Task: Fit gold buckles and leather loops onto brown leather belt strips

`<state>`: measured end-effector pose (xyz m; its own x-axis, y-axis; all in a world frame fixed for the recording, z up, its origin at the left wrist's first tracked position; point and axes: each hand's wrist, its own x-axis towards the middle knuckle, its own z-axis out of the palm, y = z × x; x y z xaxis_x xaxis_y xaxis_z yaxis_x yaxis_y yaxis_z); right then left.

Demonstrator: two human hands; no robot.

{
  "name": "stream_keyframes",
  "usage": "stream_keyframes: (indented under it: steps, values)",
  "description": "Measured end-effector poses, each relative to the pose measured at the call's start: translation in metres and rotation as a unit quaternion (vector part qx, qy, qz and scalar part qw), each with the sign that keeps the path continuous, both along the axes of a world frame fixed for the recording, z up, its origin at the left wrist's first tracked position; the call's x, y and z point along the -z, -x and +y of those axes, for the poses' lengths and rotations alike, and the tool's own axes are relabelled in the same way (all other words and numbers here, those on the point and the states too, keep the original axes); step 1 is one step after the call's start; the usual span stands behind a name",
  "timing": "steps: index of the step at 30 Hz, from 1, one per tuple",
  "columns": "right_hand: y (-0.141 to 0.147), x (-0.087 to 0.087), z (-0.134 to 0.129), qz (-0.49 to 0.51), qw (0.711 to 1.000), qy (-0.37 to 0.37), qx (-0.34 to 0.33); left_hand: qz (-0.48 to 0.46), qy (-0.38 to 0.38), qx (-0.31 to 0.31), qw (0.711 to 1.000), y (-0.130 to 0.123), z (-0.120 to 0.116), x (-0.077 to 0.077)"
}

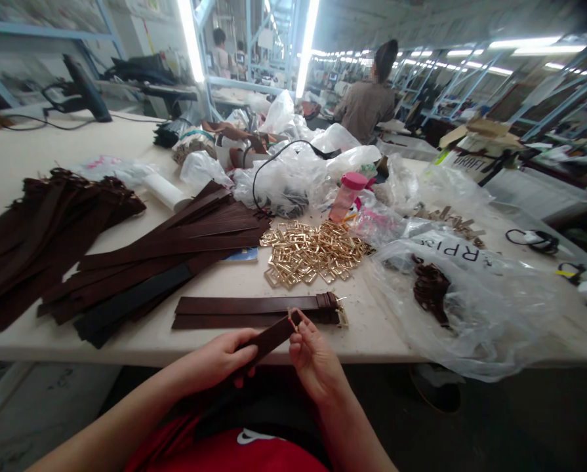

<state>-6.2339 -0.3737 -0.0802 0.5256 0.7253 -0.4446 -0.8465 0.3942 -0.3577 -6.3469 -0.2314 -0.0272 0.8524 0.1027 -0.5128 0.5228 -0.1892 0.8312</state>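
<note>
My left hand (pixel 224 356) is closed around a dark brown leather belt strap (pixel 273 335) held over the table's front edge. At the strap's tip, my right hand (pixel 315 357) pinches a small gold buckle (pixel 293 320), its fingers partly hiding it. I cannot tell whether the strap passes through the buckle. Just beyond my hands lie brown belts (pixel 244 305) side by side, with gold buckles (pixel 342 317) at their right ends. Behind them is a heap of loose gold buckles (pixel 315 252).
Stacks of brown straps (pixel 175 252) cover the left side. Clear plastic bags (pixel 470 295) lie on the right, one with dark brown loops (pixel 431 288). A pink-lidded jar (pixel 347 196) stands behind the buckles. Farther back, a person (pixel 369 98) is turned away.
</note>
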Motion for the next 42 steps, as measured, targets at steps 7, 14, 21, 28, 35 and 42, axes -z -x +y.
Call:
stream_keyframes:
  steps: [7, 14, 21, 28, 35, 42]
  values:
    - [0.027, 0.009, 0.007, -0.155, 0.986, 0.055, -0.013, -0.053, -0.099, 0.055, 0.992, -0.011, -0.008, -0.015]
    - [0.039, 0.012, 0.008, -0.243, 0.964, 0.107, -0.008, -0.059, -0.109, 0.036, 0.992, -0.015, -0.005, -0.002]
    - [0.037, 0.01, 0.004, -0.273, 0.956, 0.088, -0.053, -0.04, -0.092, -0.009, 0.995, -0.008, 0.0, 0.011]
    - [0.041, 0.007, 0.005, -0.302, 0.944, 0.122, -0.047, -0.039, -0.063, -0.035, 0.997, -0.008, -0.001, 0.012]
    - [0.034, 0.014, 0.007, -0.321, 0.936, 0.128, -0.062, -0.035, 0.02, -0.07, 0.997, -0.007, -0.007, 0.013]
    - [0.037, 0.014, 0.005, -0.61, 0.771, 0.171, 0.071, -0.045, 0.101, -0.094, 0.989, -0.007, -0.009, 0.019]
